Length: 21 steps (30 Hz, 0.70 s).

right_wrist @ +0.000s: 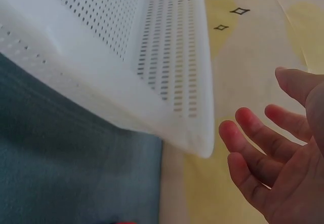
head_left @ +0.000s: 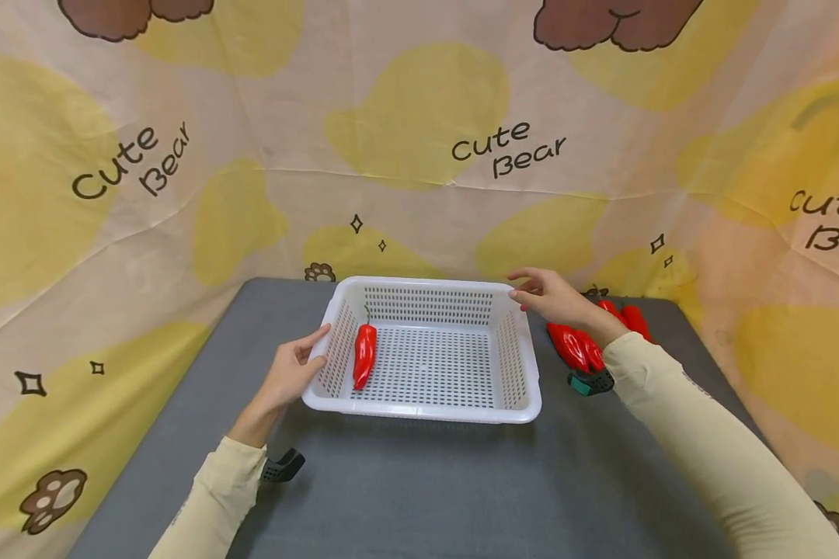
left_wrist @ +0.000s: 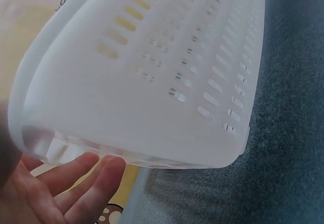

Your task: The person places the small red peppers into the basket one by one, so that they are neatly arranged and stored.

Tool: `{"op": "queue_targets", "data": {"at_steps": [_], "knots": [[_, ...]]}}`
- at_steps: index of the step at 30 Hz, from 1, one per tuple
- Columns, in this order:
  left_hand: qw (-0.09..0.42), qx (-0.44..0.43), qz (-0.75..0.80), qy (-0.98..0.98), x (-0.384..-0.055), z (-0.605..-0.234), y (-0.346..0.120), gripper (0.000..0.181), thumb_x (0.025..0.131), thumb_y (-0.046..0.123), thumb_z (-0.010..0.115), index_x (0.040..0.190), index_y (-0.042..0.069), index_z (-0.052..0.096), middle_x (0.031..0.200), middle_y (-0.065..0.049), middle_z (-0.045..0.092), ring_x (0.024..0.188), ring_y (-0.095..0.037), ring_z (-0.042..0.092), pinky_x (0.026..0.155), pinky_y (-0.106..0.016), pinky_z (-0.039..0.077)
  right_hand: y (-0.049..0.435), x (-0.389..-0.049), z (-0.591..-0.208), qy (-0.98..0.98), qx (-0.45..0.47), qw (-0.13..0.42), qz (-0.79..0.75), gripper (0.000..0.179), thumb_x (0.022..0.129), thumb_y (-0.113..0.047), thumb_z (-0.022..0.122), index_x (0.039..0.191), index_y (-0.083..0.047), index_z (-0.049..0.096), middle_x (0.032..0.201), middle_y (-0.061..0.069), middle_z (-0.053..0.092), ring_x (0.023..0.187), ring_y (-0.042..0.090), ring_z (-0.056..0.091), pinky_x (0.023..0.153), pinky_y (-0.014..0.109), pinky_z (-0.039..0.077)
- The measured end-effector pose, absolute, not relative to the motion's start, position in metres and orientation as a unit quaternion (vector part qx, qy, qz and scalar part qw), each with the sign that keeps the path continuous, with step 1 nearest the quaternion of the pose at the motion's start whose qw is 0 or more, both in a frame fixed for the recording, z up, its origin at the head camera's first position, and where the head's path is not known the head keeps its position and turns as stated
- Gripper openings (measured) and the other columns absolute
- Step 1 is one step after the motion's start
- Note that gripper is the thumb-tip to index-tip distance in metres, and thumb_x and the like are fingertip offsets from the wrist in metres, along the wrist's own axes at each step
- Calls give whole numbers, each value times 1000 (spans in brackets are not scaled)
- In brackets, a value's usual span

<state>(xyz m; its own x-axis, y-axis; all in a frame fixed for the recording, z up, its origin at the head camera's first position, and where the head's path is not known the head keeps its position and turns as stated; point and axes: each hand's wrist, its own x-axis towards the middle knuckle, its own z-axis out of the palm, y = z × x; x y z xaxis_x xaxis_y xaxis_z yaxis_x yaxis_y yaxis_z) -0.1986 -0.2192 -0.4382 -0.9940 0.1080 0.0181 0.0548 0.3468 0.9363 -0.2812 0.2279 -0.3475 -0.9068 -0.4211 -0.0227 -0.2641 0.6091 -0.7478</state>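
A white slotted plastic basket [head_left: 426, 414] stands over the middle of the grey table, with one red pepper [head_left: 365, 357] lying inside near its left end. My left hand [head_left: 291, 371] grips the rim at that end; in the left wrist view its fingers [left_wrist: 104, 183] curl under the edge of the basket [left_wrist: 126, 107]. By the far right corner is my right hand [head_left: 548, 296], fingers spread and loosely bent. The right wrist view shows a gap between these fingertips [right_wrist: 234, 133] and the basket's corner [right_wrist: 200, 138], with nothing held.
Several more red peppers [head_left: 568, 346] lie on the table to the right of the basket, partly hidden by my right forearm. Behind the grey table [head_left: 419, 489] hangs a patterned cloth [head_left: 405, 109], which also runs along both sides.
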Motion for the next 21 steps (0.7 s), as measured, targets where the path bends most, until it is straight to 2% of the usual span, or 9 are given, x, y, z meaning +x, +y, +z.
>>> {"op": "queue_targets", "data": {"at_steps": [5,8,13,16,21], "knots": [[25,46,569,820,-199,-438,-219,58,96,0,50,153,8,41,152,-27,46,123,-37,58,84,-32,59,245,-278,-353,899,-180,88,-390,48,102,-17,56,144,4,46,131,32,63,108,44,67,90,49,57],[25,43,566,823,-198,-438,-219,58,97,2,51,154,9,41,153,-26,46,123,-37,59,87,-37,59,254,-278,-359,906,-179,81,-376,49,102,-16,56,143,7,45,130,33,62,108,45,66,88,48,58],[26,41,560,827,-197,-438,-218,58,97,4,51,154,11,41,154,-25,46,122,-38,60,91,-45,58,270,-277,-373,914,-161,90,-363,52,103,-22,55,145,6,44,129,32,62,109,42,66,96,55,54],[27,42,560,827,-197,-440,-218,58,97,3,51,154,11,41,153,-25,46,121,-38,60,89,-43,59,278,-277,-381,917,-138,101,-362,53,103,-26,54,146,3,44,131,31,62,111,42,66,99,55,53],[23,49,569,821,-199,-441,-219,59,96,0,51,153,9,42,151,-28,47,120,-38,60,83,-36,60,290,-277,-390,920,-113,101,-361,52,103,-26,54,145,4,45,129,34,62,107,44,67,95,53,55]]}}
